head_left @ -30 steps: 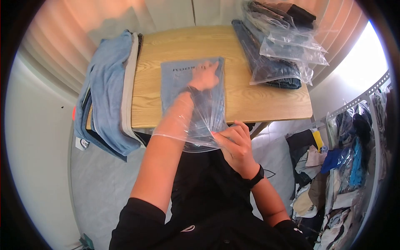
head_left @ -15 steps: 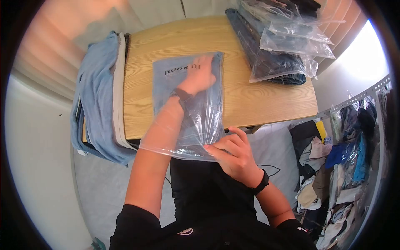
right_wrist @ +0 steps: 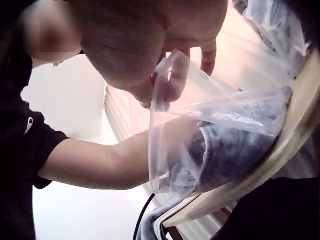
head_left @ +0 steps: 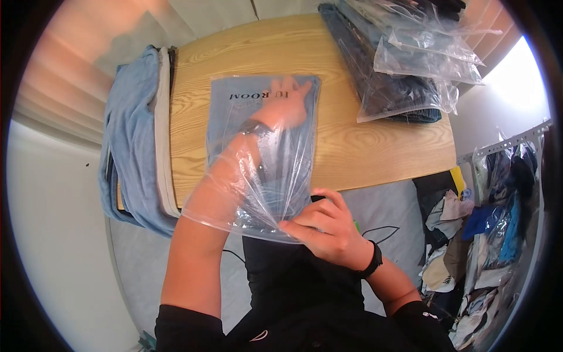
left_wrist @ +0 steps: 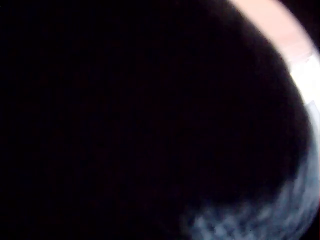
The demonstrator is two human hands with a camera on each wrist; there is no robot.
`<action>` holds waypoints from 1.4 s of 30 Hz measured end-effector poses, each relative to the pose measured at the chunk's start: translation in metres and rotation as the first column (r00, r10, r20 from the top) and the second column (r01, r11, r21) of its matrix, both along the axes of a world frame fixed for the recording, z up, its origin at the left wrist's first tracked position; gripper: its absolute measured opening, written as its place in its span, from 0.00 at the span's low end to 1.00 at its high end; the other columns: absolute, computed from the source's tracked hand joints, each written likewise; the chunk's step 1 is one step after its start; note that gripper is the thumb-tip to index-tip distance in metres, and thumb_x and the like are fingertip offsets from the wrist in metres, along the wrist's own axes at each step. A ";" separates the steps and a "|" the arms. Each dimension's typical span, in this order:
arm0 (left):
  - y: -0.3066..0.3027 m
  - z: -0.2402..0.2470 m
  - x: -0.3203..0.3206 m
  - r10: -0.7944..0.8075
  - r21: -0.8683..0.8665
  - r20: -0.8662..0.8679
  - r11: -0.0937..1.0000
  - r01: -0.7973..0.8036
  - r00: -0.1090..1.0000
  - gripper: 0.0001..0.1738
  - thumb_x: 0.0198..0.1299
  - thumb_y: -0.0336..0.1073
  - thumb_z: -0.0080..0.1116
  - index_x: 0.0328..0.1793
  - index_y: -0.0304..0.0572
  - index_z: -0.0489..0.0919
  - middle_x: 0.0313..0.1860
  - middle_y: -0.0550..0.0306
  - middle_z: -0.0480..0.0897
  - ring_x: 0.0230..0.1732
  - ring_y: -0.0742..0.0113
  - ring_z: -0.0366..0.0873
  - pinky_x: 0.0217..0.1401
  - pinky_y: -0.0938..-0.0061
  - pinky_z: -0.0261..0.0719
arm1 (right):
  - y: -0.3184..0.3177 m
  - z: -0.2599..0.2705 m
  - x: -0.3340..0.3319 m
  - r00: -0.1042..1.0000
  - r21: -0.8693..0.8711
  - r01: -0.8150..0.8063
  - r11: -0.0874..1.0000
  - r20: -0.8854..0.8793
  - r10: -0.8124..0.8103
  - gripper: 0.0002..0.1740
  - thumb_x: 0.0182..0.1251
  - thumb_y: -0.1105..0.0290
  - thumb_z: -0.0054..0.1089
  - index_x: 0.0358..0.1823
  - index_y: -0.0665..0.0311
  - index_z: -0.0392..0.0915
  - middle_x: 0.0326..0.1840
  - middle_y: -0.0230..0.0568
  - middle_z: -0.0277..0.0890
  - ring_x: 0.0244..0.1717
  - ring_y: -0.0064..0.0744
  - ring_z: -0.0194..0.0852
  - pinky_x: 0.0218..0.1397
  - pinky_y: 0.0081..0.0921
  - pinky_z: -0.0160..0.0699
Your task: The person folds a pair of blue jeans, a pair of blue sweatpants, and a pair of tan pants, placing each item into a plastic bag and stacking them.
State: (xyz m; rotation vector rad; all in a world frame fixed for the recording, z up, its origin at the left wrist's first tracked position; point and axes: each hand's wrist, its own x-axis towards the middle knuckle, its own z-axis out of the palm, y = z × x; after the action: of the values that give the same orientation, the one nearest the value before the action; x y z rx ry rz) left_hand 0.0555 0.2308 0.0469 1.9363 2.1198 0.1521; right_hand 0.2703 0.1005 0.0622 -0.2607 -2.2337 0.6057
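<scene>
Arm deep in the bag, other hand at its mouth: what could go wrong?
The right hand pinches the clear bag at one spot; the thin film round the forearm might tear or slip. The left hand lies flat on the blue garment inside; drawing it out may bunch the folds. The open end overhangs the table and could slide.

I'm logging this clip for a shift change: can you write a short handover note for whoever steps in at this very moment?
Left hand: inside the clear plastic bag with dark lettering, flat fingers pressing the folded blue garment in it.
Right hand: pinches the bag's open mouth, off the near edge of the light wooden table.
Done: garment lies deep in the bag.
Left: draw the arm out, close the mouth; likely add it to the stack of bagged dark garments far right.
</scene>
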 end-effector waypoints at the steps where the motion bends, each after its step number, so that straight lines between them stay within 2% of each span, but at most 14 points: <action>1: -0.003 0.005 0.003 0.007 0.000 -0.001 1.000 -0.007 1.000 0.37 0.58 0.30 0.46 0.78 0.48 0.63 0.67 0.43 0.65 0.68 0.42 0.60 0.74 0.49 0.54 | 0.001 -0.004 -0.001 1.000 0.013 0.011 1.000 -0.009 -0.010 0.20 0.48 0.77 0.67 0.46 0.57 0.85 0.37 0.28 0.76 0.39 0.30 0.74 0.61 0.40 0.72; 8: -0.085 -0.006 -0.004 -0.125 0.259 0.085 0.961 0.099 0.989 0.36 0.61 0.42 0.58 0.76 0.47 0.64 0.76 0.38 0.60 0.76 0.38 0.56 0.76 0.39 0.49 | -0.036 -0.023 0.006 0.916 -0.314 0.382 0.869 0.006 -0.400 0.23 0.49 0.78 0.70 0.49 0.65 0.75 0.44 0.43 0.73 0.40 0.44 0.73 0.46 0.38 0.74; 14: -0.179 -0.006 0.042 0.063 0.380 -0.081 0.925 -0.027 0.995 0.30 0.70 0.50 0.50 0.74 0.47 0.69 0.77 0.42 0.59 0.76 0.37 0.54 0.74 0.35 0.48 | -0.061 -0.054 0.020 0.916 -0.252 0.395 0.883 0.043 -0.398 0.17 0.49 0.76 0.73 0.35 0.63 0.71 0.36 0.43 0.74 0.33 0.46 0.74 0.37 0.35 0.76; 19: -0.214 -0.032 0.077 0.091 0.485 0.031 0.869 -0.094 0.995 0.36 0.65 0.54 0.55 0.76 0.50 0.65 0.77 0.41 0.60 0.77 0.39 0.53 0.75 0.32 0.41 | -0.072 -0.058 0.039 0.911 -0.140 0.409 0.902 0.002 -0.413 0.16 0.46 0.76 0.76 0.28 0.61 0.72 0.38 0.41 0.73 0.32 0.40 0.76 0.34 0.30 0.76; 23: -0.216 -0.032 0.076 0.086 0.433 0.115 0.892 -0.128 0.990 0.35 0.69 0.54 0.48 0.79 0.49 0.61 0.79 0.39 0.55 0.79 0.38 0.49 0.78 0.38 0.38 | -0.082 -0.068 0.048 0.980 -0.301 0.195 0.934 0.027 -0.196 0.16 0.51 0.76 0.75 0.31 0.61 0.71 0.42 0.39 0.72 0.33 0.31 0.75 0.36 0.28 0.76; 26: -0.226 -0.034 0.070 0.085 0.470 0.241 0.861 -0.193 0.967 0.35 0.68 0.48 0.52 0.78 0.45 0.60 0.79 0.37 0.54 0.80 0.38 0.47 0.79 0.43 0.40 | -0.085 -0.091 0.042 0.914 -0.882 -0.136 0.452 -0.287 -0.285 0.16 0.57 0.77 0.73 0.38 0.61 0.71 0.42 0.34 0.71 0.35 0.22 0.73 0.37 0.24 0.76; 27: -0.236 -0.039 0.071 0.108 0.498 0.266 0.835 -0.233 0.958 0.36 0.67 0.46 0.55 0.78 0.42 0.59 0.79 0.35 0.53 0.80 0.37 0.47 0.79 0.44 0.41 | -0.079 -0.094 0.043 0.915 -0.938 -0.112 0.327 -0.226 -0.335 0.16 0.62 0.76 0.69 0.45 0.62 0.69 0.41 0.31 0.70 0.35 0.18 0.72 0.38 0.20 0.76; 30: -0.263 -0.041 0.081 0.181 0.569 0.349 0.738 -0.361 0.920 0.40 0.62 0.40 0.61 0.77 0.37 0.58 0.79 0.31 0.51 0.80 0.34 0.46 0.79 0.47 0.44 | -0.062 -0.085 0.053 0.987 -0.994 0.024 0.108 0.006 -0.163 0.11 0.66 0.72 0.66 0.42 0.64 0.72 0.35 0.30 0.72 0.32 0.18 0.72 0.38 0.16 0.74; 34: -0.301 -0.038 0.099 0.258 0.451 0.377 0.788 -0.419 0.890 0.41 0.56 0.34 0.64 0.74 0.34 0.58 0.77 0.29 0.51 0.77 0.31 0.48 0.78 0.47 0.46 | -0.053 -0.094 0.067 0.994 -0.955 0.024 0.297 0.056 0.099 0.14 0.75 0.63 0.55 0.34 0.65 0.75 0.28 0.29 0.74 0.33 0.17 0.73 0.39 0.18 0.73; 35: -0.306 -0.032 0.106 0.282 0.529 0.373 0.718 -0.452 0.884 0.27 0.56 0.33 0.66 0.61 0.35 0.71 0.62 0.38 0.71 0.64 0.46 0.70 0.67 0.56 0.66 | -0.052 -0.093 0.067 0.993 -0.945 -0.006 0.328 0.033 0.114 0.14 0.76 0.63 0.54 0.33 0.65 0.75 0.28 0.29 0.74 0.33 0.17 0.73 0.40 0.18 0.73; 38: -0.323 -0.036 0.109 0.237 0.035 0.795 0.901 -0.433 0.558 0.12 0.61 0.34 0.65 0.43 0.35 0.77 0.39 0.54 0.80 0.42 0.67 0.78 0.48 0.71 0.76 | -0.051 -0.084 0.070 0.986 -0.924 -0.049 0.380 0.016 0.166 0.16 0.78 0.64 0.49 0.30 0.65 0.72 0.27 0.29 0.72 0.35 0.17 0.72 0.41 0.18 0.71; 39: -0.320 -0.033 0.112 0.265 -0.109 0.875 0.923 -0.369 0.405 0.15 0.67 0.40 0.60 0.32 0.36 0.78 0.25 0.65 0.78 0.29 0.79 0.74 0.34 0.80 0.73 | -0.050 -0.080 0.071 0.982 -0.922 -0.041 0.384 0.034 0.185 0.17 0.78 0.65 0.49 0.29 0.65 0.71 0.26 0.28 0.71 0.36 0.17 0.72 0.42 0.18 0.71; 40: -0.315 -0.039 0.112 0.290 -0.247 0.942 0.939 -0.238 0.170 0.19 0.72 0.45 0.53 0.34 0.37 0.78 0.27 0.64 0.79 0.31 0.78 0.75 0.36 0.80 0.73 | -0.050 -0.080 0.071 0.978 -0.921 -0.033 0.389 0.051 0.204 0.17 0.78 0.65 0.48 0.28 0.65 0.70 0.26 0.28 0.71 0.36 0.17 0.72 0.42 0.17 0.70; 42: -0.303 -0.038 0.118 0.331 -0.331 0.943 0.939 -0.098 -0.017 0.23 0.75 0.49 0.48 0.35 0.37 0.79 0.27 0.64 0.78 0.30 0.77 0.74 0.37 0.80 0.73 | -0.053 -0.075 0.068 0.974 -0.940 -0.060 0.336 0.018 0.226 0.18 0.80 0.65 0.46 0.28 0.65 0.68 0.24 0.30 0.69 0.32 0.21 0.74 0.38 0.21 0.74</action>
State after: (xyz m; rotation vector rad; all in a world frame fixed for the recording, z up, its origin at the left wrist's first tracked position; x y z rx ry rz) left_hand 0.1739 -0.0717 0.0091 0.6919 1.1897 1.0468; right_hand 0.3381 0.0478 -0.0126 -0.7034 -1.7511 2.0459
